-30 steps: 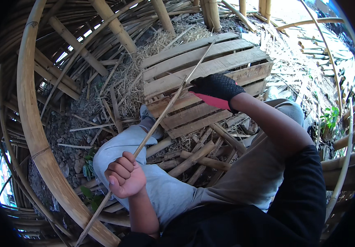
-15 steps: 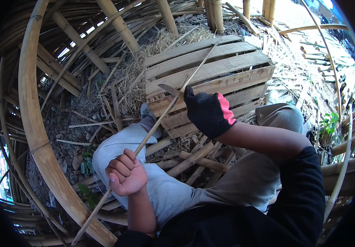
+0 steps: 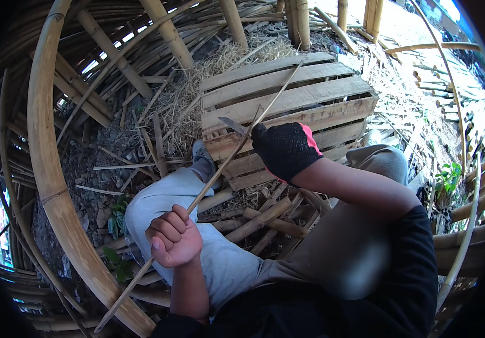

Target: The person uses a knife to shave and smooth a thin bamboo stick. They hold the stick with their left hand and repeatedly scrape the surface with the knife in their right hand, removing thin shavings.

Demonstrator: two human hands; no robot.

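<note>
My left hand (image 3: 173, 236) is bare and closed around a long thin bamboo strip (image 3: 220, 169) that runs from the lower left up toward the wooden pallet (image 3: 287, 96). My right hand (image 3: 285, 149), in a black and red glove, grips a knife whose grey blade (image 3: 232, 125) points left and lies against the strip, a little above my left knee (image 3: 158, 200). The handle is hidden inside the glove.
A thick curved bamboo pole (image 3: 51, 169) arcs down the left side. Bamboo offcuts (image 3: 262, 219) lie between my legs, dry straw (image 3: 197, 84) and loose slats beyond. More bamboo poles (image 3: 298, 22) stand at the top, and thin curved strips (image 3: 456, 112) at the right.
My gloved right hand with the knife has slid down the strip toward me, from over the pallet to near my knee. My left hand has held the strip almost still.
</note>
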